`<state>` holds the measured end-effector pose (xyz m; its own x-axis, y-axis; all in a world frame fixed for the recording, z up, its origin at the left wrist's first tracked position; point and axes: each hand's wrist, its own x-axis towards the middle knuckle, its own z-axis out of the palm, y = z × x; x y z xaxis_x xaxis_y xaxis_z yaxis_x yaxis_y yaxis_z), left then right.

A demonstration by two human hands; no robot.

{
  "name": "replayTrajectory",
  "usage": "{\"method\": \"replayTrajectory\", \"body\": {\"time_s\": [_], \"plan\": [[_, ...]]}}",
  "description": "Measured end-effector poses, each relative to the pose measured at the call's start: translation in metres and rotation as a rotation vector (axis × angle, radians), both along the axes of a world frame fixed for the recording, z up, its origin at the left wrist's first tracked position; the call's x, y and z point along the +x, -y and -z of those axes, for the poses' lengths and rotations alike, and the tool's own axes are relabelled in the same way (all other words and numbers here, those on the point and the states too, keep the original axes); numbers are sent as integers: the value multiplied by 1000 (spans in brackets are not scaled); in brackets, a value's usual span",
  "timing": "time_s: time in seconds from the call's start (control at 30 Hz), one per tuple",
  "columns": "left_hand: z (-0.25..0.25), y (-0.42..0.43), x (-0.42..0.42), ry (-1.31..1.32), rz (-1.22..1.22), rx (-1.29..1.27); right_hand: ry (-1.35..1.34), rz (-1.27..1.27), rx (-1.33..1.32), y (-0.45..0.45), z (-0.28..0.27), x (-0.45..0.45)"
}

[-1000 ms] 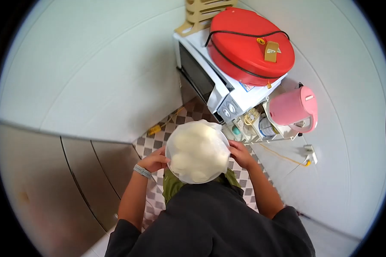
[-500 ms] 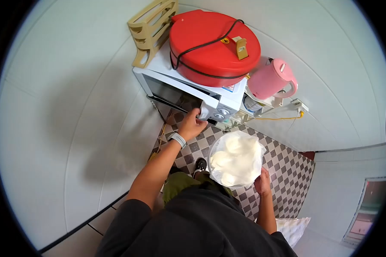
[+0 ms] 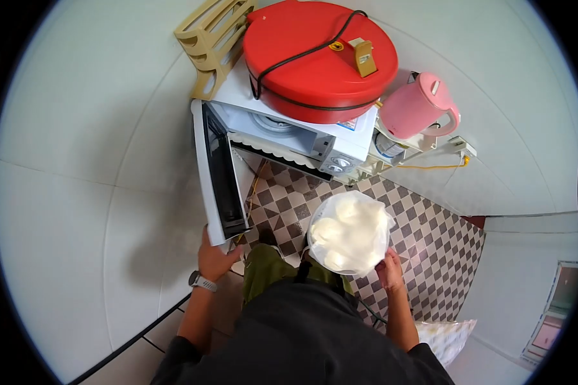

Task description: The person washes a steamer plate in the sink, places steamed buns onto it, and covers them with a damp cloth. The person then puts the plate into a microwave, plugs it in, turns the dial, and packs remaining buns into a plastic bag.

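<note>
The microwave (image 3: 237,90) stands with its door (image 3: 205,167) swung wide; a round turntable (image 3: 279,125) shows inside. My left hand (image 3: 215,260), a watch on its wrist, is at the door's free edge, fingers on its outer side and partly hidden, thumb apart from it. My right hand (image 3: 390,271) grips the rim of a round plate (image 3: 313,240) at waist height. On the plate lie several pale, rounded lumps (image 3: 331,232) under a thin whitish sheet (image 3: 369,234); what they are I cannot tell.
A red round electric pan (image 3: 321,58) with its cord sits on the microwave, beside a beige plastic rack (image 3: 212,45). A pink kettle (image 3: 414,106) is on the shelf at right, above a can (image 3: 386,146). A yellow cable runs to the wall socket (image 3: 462,147). Tiled floor (image 3: 430,250) lies below.
The microwave door has swung from nearly closed to wide open, toward me and left. My left hand has moved down and left with it. The plate stays in my right hand.
</note>
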<state>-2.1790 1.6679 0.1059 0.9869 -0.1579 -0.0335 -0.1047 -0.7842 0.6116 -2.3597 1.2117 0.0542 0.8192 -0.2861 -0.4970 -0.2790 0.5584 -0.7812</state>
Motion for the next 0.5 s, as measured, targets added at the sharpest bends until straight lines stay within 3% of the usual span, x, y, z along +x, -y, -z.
{"method": "replayTrajectory", "body": {"time_s": [0.07,0.1,0.23,0.4,0.5], "plan": [[26,-44,-1,-62,-61,58,-37,-32,32,-25,1,20],[10,-46,6,50,-105,-8,-30,-29,53,-44,-2,33],[28,-89,18,82,-184,-200,-30,21,109,-111,19,74],[22,-124,29,93,-118,-157,34,94,149,-194,23,157],[19,-129,30,66,-208,-181,79,186,156,-230,14,207]]}}
